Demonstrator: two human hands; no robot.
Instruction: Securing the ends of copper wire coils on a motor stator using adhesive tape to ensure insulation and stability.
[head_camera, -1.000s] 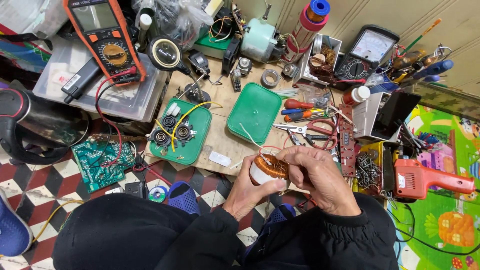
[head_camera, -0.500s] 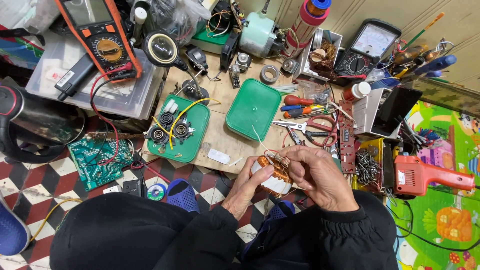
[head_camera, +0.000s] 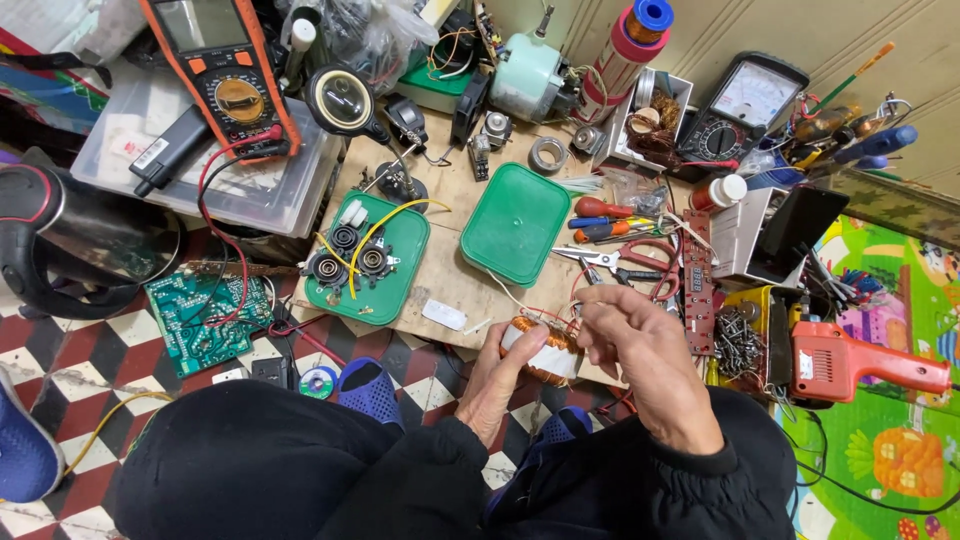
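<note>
Since the earlier frame, shifted little: copper coil (head_camera: 540, 350) raised slightly at the near table (head_camera: 455, 290) edge. Cradled from the near-left in the left hand (head_camera: 497, 385), closed round it. Right hand (head_camera: 640, 360) nearer on the right, fingertips (head_camera: 590, 300) pinched narrow above its top, long axis roughly left-right.
</note>
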